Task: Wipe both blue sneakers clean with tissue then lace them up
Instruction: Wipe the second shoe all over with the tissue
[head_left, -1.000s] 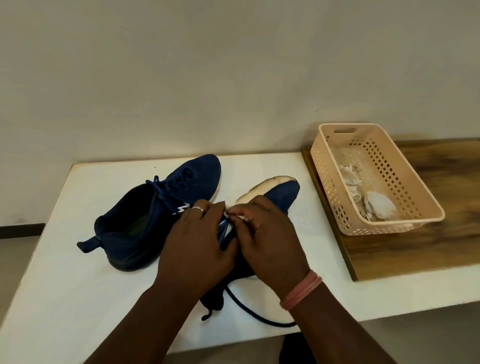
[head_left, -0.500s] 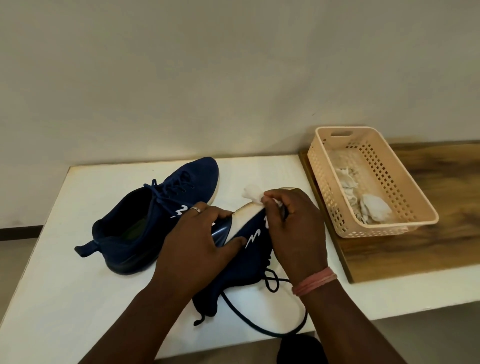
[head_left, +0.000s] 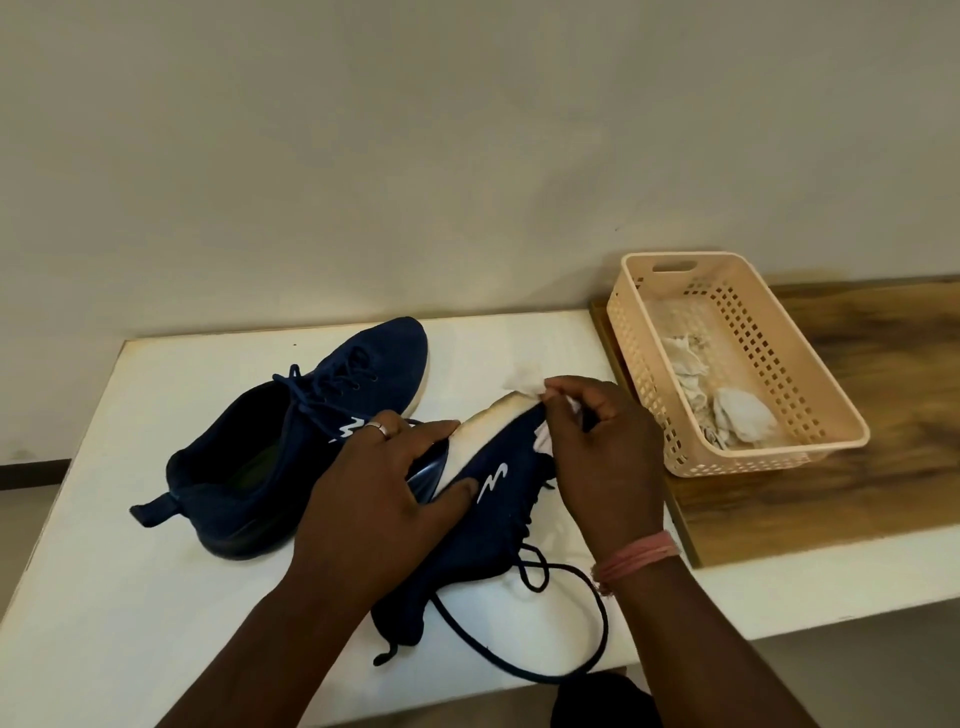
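Observation:
Two blue sneakers lie on the white table (head_left: 104, 597). The laced sneaker (head_left: 291, 441) stands upright at the left with its toe toward the wall. The other sneaker (head_left: 483, 514) lies tilted on its side, its white sole edge up and its lace (head_left: 597, 639) trailing loose toward the table's front edge. My left hand (head_left: 374, 493) grips this sneaker around the sole and side. My right hand (head_left: 602, 452) pinches a white tissue (head_left: 522, 382) against the toe end of the sole.
A peach plastic basket (head_left: 639, 364) with several crumpled used tissues (head_left: 737, 415) stands on a wooden board (head_left: 857, 483) at the right, close to my right hand. The wall runs right behind the table.
My right hand has slid the tissue from the sneaker's middle toward its toe. The sneaker has turned more onto its side, and its lace has spread out at the front.

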